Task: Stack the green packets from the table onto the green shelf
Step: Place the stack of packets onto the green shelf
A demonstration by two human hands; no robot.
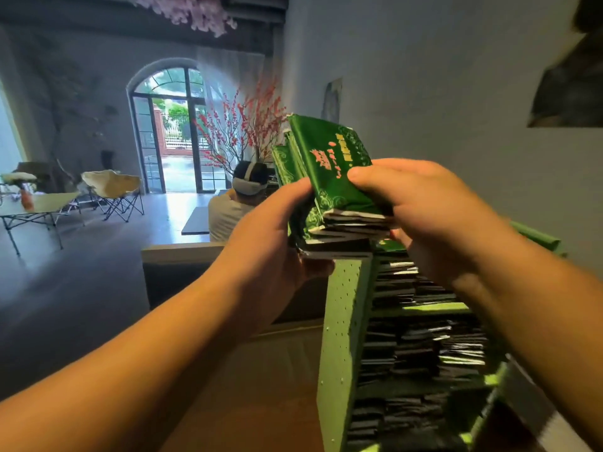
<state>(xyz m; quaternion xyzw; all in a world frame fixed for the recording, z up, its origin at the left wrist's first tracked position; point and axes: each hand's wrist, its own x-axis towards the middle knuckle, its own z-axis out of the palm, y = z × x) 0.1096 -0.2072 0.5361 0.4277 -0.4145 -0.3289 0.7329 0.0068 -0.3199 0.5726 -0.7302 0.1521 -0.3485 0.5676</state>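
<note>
Green packets (329, 177) bundled above green shelf (342, 337) top corner; your left hand (270, 243) cups bundle's left edge, right hand (434, 216) pinches right edge, thumb on top.

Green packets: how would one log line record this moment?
step: shelving | left hand: holds green packets | right hand: holds same bundle | place: above green shelf | lower tiers: filled

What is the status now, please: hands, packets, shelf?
Left hand and right hand both grip bundle of green packets. Bundle at top of green shelf. Lower tiers already full. Nothing in the way.
</note>
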